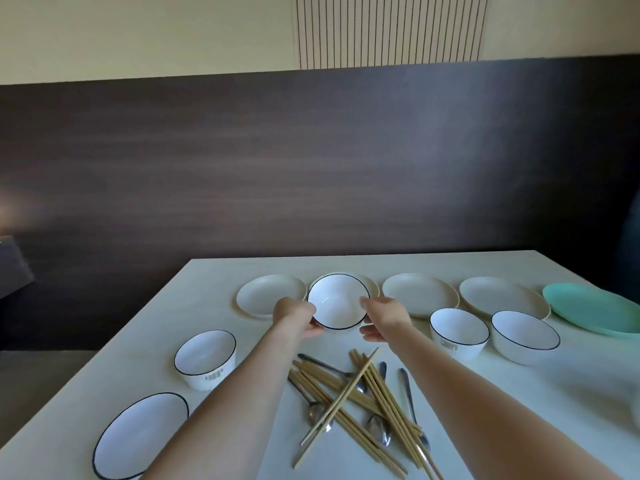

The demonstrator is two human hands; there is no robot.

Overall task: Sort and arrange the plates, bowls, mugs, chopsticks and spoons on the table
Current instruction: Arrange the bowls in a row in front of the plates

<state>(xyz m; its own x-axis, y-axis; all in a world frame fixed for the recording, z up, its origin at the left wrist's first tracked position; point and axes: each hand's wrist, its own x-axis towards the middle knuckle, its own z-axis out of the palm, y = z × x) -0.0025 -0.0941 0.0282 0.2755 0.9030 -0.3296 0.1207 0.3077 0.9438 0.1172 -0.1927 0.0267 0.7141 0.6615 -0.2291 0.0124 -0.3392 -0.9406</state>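
White bowl [338, 302] with a dark rim sits tilted toward the camera at 12 o'clock from the chopsticks [360, 403], over a cream plate [373, 287] in the far row; the left hand [296, 315] grips its near-left rim with curled fingers, while the right hand [382, 318] cups its right side, fingers relaxed and perhaps not touching. With only one sure hold, I judge the bowl could tip or slip and knock the plate beneath, or land off-centre. A dropped forearm could also scatter the chopsticks and spoons [379, 429] at 6 o'clock.
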